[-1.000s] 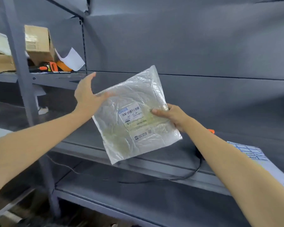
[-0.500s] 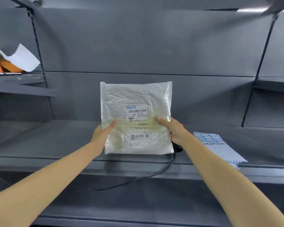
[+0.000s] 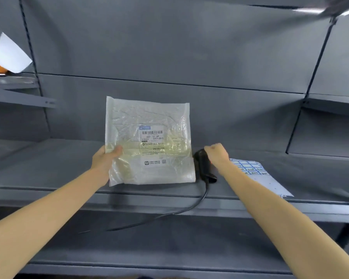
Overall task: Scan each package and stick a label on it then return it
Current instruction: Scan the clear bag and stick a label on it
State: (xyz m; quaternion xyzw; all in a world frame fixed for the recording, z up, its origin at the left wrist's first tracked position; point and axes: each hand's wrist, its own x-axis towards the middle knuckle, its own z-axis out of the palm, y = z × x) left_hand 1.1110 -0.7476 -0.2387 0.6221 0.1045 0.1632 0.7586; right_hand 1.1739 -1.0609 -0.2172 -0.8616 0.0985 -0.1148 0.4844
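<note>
Grey metal shelf before me, waist level. Clear plastic mailer package held upright over shelf, printed barcode label facing me. My left hand grips its left edge, thumb in front, fingers hidden behind. My right hand curls over black barcode scanner just right of package; cable trails down. Sticker sheet lies flat, farther right.
</note>
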